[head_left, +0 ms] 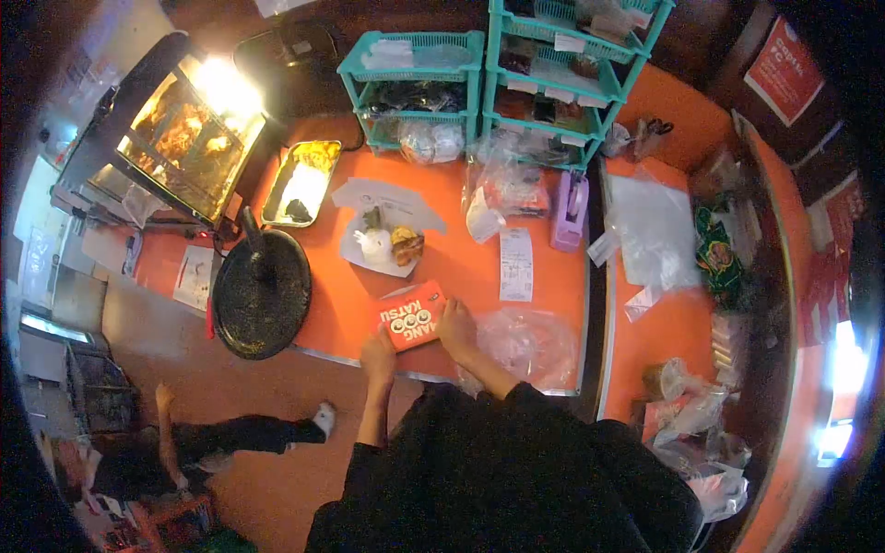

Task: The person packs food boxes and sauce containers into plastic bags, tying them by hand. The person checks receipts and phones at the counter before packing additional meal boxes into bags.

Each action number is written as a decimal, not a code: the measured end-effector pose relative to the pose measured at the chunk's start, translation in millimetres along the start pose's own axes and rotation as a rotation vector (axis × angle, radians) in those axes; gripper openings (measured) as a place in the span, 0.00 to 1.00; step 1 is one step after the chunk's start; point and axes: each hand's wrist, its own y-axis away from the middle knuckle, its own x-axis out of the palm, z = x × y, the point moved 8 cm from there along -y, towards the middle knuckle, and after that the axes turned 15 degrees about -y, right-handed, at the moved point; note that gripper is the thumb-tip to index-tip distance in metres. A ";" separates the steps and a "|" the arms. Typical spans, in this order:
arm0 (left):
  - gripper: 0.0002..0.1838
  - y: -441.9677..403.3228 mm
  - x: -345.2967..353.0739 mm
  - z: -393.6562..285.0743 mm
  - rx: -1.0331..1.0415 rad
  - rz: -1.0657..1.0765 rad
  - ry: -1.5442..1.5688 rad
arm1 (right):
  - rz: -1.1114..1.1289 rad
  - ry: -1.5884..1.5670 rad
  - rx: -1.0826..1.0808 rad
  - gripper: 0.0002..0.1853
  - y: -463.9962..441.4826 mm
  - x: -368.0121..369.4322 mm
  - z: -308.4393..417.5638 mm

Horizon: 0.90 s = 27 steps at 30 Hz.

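Observation:
Between my two hands is a closed red takeaway box [412,318] with white lettering, at the front of the orange counter. My left hand [377,358] grips its left end, and my right hand [457,330] has its fingers around the right end. Just behind it stands an open takeaway box [371,262] with its white lid raised. Inside that box are white rice [372,244], a browned piece of food [406,245] and something dark green. A clear plastic bag [530,346] lies right of my right hand.
A black round pan [262,295] and foil tray [302,184] sit left, by a lit food warmer [189,138]. Teal racks [484,92] stand behind. A receipt [516,264] and purple tape dispenser [570,212] lie right. Another person [230,442] is at lower left.

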 end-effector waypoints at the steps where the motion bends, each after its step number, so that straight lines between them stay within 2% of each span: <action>1: 0.31 -3.7 5.7 4.9 0.000 -0.009 0.002 | 0.086 0.105 -0.037 0.20 -3.7 6.6 -5.6; 2: 0.31 -8.2 14.7 11.9 0.034 -0.062 0.040 | 0.171 0.208 -0.073 0.20 -5.7 14.4 -11.7; 3: 0.30 -12.5 18.4 17.7 0.073 -0.117 0.077 | 0.162 0.203 -0.078 0.20 -7.9 5.6 -5.2; 5: 0.30 -17.0 20.0 23.5 0.111 -0.122 0.157 | 0.320 0.155 0.104 0.18 -7.5 -11.6 3.5; 9: 0.29 1.2 14.0 21.7 0.151 -0.141 0.238 | 0.228 0.082 0.048 0.17 3.3 7.7 -16.9; 11: 0.29 1.1 18.3 26.8 0.156 -0.159 0.217 | -0.116 0.058 -0.369 0.18 9.9 23.2 -18.7; 12: 0.29 1.3 20.3 30.7 0.153 -0.174 0.195 | -0.123 0.057 -0.364 0.18 13.9 11.9 -6.5; 14: 0.29 1.4 21.7 31.3 0.168 -0.196 0.173 | 0.051 -0.162 0.000 0.17 14.9 -14.6 6.3; 16: 0.29 1.4 16.2 26.4 0.175 -0.221 0.155 | 0.064 -0.181 -0.028 0.17 11.4 -16.4 8.5; 19: 0.29 -2.5 24.4 39.6 0.059 -0.136 0.167 | 0.107 -0.227 -0.048 0.17 6.6 -15.4 6.1; 21: 0.27 -12.4 43.4 48.6 0.098 0.029 0.258 | 0.134 -0.254 -0.042 0.17 3.6 -12.7 1.7; 24: 0.27 -16.1 50.9 53.2 0.156 0.042 0.414 | 0.160 -0.392 -0.037 0.18 1.7 -12.3 -1.1; 25: 0.27 -9.6 45.0 50.1 0.152 0.046 0.414 | 0.203 -0.602 -0.081 0.21 1.9 -19.1 8.7; 26: 0.25 -0.9 27.9 45.0 0.207 -0.076 0.512 | 0.246 -0.811 -0.125 0.26 2.8 -27.2 19.6; 27: 0.25 9.2 8.7 37.5 0.262 -0.200 0.610 | 0.249 -0.809 -0.124 0.26 3.0 -33.1 22.2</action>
